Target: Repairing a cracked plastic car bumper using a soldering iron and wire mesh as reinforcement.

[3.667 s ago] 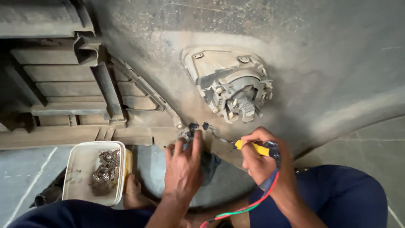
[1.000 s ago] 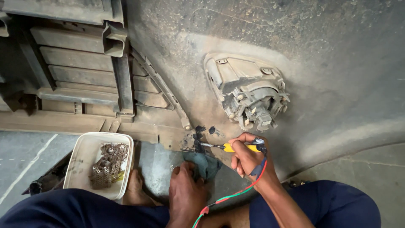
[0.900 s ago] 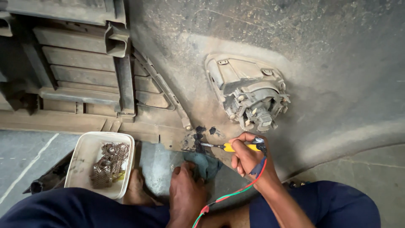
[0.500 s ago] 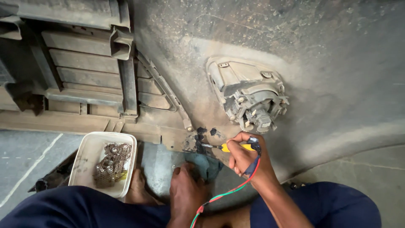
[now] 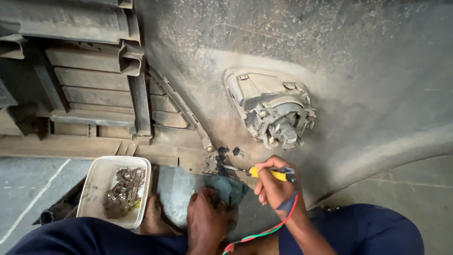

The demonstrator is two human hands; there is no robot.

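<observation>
A dusty grey car bumper (image 5: 302,61) lies inner side up on the floor, with a fog lamp housing (image 5: 273,111) fixed in it. My right hand (image 5: 273,186) grips a yellow-handled tool (image 5: 269,174) whose metal tip touches a blackened, cracked spot (image 5: 222,158) at the bumper's lower edge. Red and green wires (image 5: 264,231) trail from the tool past my wrist. My left hand (image 5: 205,219) presses down on a dark teal cloth (image 5: 226,186) just below that spot.
A white plastic tray (image 5: 96,189) holding bits of metal mesh stands on the concrete floor at the lower left. The bumper's grille slats (image 5: 89,89) fill the upper left. My blue-trousered knees are at the bottom edge.
My left hand dropped from the bumper edge to the cloth on the floor. The right hand keeps the tool tip at the blackened spot. The view shifted slightly.
</observation>
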